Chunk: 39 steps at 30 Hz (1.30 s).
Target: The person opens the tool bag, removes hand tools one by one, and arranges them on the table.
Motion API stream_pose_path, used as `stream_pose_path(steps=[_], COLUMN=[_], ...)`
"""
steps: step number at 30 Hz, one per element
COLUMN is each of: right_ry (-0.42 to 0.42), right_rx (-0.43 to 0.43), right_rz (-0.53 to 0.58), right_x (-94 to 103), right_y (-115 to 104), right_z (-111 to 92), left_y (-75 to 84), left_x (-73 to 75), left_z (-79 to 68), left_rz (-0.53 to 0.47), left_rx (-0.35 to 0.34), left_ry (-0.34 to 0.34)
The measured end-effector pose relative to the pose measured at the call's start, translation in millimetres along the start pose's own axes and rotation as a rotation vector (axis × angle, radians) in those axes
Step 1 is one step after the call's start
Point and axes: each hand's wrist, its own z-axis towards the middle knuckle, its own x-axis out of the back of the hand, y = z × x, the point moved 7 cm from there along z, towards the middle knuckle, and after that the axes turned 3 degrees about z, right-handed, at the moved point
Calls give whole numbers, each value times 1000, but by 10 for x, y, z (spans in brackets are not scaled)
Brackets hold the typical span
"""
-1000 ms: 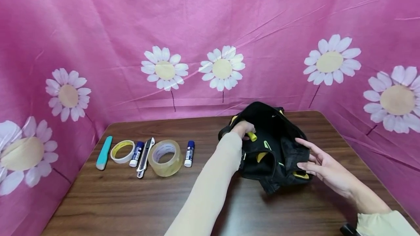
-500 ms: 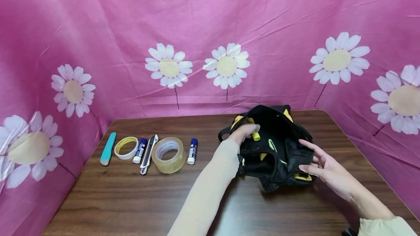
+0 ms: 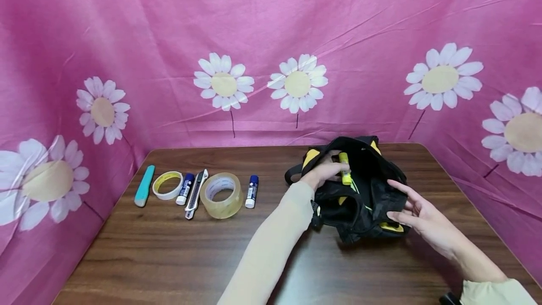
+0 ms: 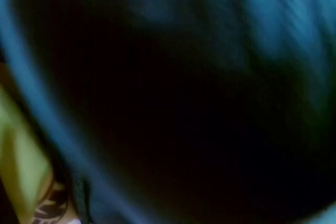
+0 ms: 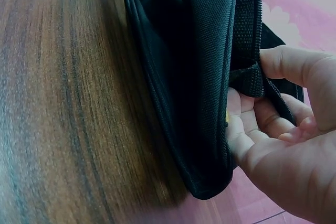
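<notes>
A black bag with yellow patches lies with its mouth open on the right of the table. My left hand reaches into the mouth and holds a short yellow tube with a label, about the size of a glue stick. The tube stands nearly upright in the opening. My right hand grips the bag's right side. In the right wrist view, its thumb and fingers pinch the zipped edge. Dark, blurred fabric fills most of the left wrist view, where the left hand is hidden.
On the left of the wooden table lie a teal cutter, a white tape roll, a blue glue stick, a box cutter, clear packing tape and another glue stick. A pink flowered cloth hangs behind.
The yellow tube has risen in my left hand, turned more upright and shows more fully in the bag's mouth. My right hand keeps its grip; the head view has shifted slightly.
</notes>
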Motion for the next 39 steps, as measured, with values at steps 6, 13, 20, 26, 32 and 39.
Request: stream_pose_path(steps=[6,13,20,26,32,39], right_ry=[51,26,8,3,0,-15], right_rx=[-32,-13,-11,-16,-20,-18], right_rz=[-116,-87,-59,-56,-48,-4], right_x=[22,54,31,27,31,26], right_y=[8,-19,-24,-34,-36,-55], right_z=[19,49,59,77,93,82], left_y=[94,302,585,855,974,924], left_x=[-82,-250,-319,-325,-174,165], left_z=[-18,-81,-338,-622,-849,-1083], left_rz=[-19,-81,-141,-262,-309,-300], left_rx=[42,59,35,-8,-26,26], left_ry=[-83,-157,-240,-324,-355,-292])
